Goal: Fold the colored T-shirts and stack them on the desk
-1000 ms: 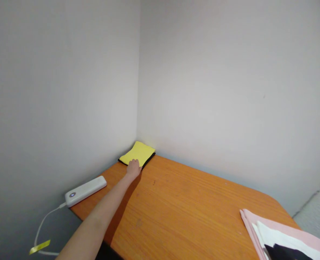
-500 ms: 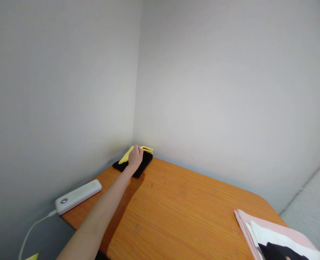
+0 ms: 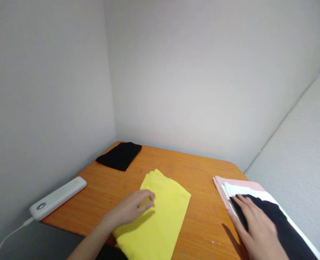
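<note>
A yellow folded cloth [image 3: 162, 216] lies flat near the table's front edge. Just over its left side is my left hand [image 3: 138, 206], fingers curled but apart, with nothing between them. My right hand [image 3: 257, 227] rests with its fingers stretched out on a black folded cloth [image 3: 281, 220] at the right. That black cloth lies on top of a white cloth [image 3: 234, 189], and a pink cloth [image 3: 246, 183] is underneath. Another black folded cloth [image 3: 120, 156] sits alone in the far left corner of the table.
The wooden table [image 3: 195, 169] stands in a corner against grey-white walls [image 3: 176, 72]. A long white power bank [image 3: 59, 196] lies along the left edge, with a white cable [image 3: 12, 233] hanging from its near end.
The yellow cloth has come from the far corner to the table's front, and my left hand has let it go. My right hand now shows on the black cloth. The view has shifted.
</note>
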Tool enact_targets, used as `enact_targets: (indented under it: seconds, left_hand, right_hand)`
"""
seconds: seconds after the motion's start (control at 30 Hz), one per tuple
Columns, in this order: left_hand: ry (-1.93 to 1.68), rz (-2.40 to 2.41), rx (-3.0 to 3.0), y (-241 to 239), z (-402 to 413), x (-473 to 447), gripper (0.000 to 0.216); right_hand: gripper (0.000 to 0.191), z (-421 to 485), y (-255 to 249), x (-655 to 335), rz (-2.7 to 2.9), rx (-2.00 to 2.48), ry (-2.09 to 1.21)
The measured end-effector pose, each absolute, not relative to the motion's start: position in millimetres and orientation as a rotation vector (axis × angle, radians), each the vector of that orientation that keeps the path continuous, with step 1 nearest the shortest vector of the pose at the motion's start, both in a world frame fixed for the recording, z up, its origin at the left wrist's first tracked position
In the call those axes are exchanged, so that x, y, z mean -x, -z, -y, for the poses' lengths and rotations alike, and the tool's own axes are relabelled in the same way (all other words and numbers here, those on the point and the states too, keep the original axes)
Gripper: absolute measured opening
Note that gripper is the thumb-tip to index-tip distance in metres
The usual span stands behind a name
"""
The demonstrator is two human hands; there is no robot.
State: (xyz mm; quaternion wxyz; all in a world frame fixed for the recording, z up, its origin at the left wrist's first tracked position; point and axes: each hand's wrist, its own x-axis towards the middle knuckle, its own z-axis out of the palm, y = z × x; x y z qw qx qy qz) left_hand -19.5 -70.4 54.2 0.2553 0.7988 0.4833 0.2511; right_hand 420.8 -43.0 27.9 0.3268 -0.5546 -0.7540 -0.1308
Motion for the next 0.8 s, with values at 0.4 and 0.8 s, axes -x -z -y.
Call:
enact_targets:
  seconds: [0.4,0.8]
  left_hand:
    - [-0.402,-2.191,-1.99,-11,-47,134,0.05]
    - [-0.732,-1.657,-2.055,-19,-36,39,0.047]
  right_hand:
    - [0.03,52,-8,-275,2.08,1.515,-0.117]
    - [0.018,117,-69,-253,2.426,0.738,-0.828]
